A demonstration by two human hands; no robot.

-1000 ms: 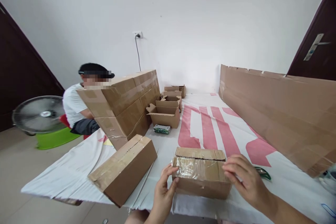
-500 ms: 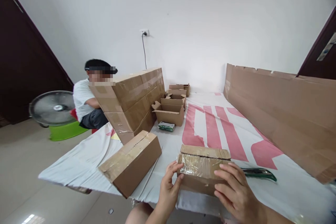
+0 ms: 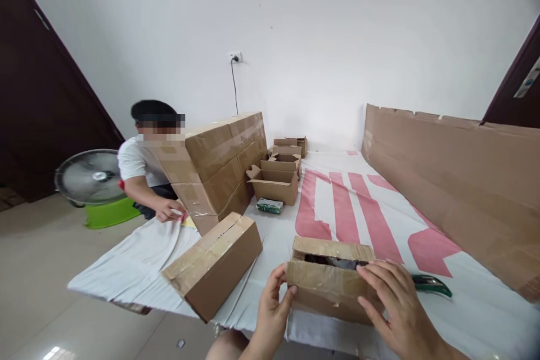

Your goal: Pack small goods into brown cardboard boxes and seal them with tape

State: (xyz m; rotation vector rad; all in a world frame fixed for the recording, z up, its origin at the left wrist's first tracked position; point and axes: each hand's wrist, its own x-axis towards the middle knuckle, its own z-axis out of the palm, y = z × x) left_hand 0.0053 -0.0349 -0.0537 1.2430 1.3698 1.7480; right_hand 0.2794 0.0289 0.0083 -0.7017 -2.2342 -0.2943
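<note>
A small cardboard box (image 3: 327, 292) lies at the near edge of the cloth-covered table, in front of me. Its top shows a dark gap behind the front flap, with something grey inside that I cannot make out. My left hand (image 3: 273, 305) grips the box's left end, thumb on the front face and fingers at the flap's corner. At the right end, my right hand (image 3: 392, 298) has its fingertips on the flap's edge and its thumb against the front. Beyond the right hand lies a green utility knife (image 3: 432, 284), partly covered by that hand.
A taped long box (image 3: 223, 267) lies to the left. Behind it rises a stack of cartons (image 3: 225, 152), with open boxes (image 3: 276, 185) and a small green packet (image 3: 270, 206) beside it. A cardboard panel (image 3: 447, 180) borders the right. Another person (image 3: 145, 169) sits at left.
The front flap of the box has lifted, opening a gap on top. The other person's arm has come forward, a hand now at the table's left edge.
</note>
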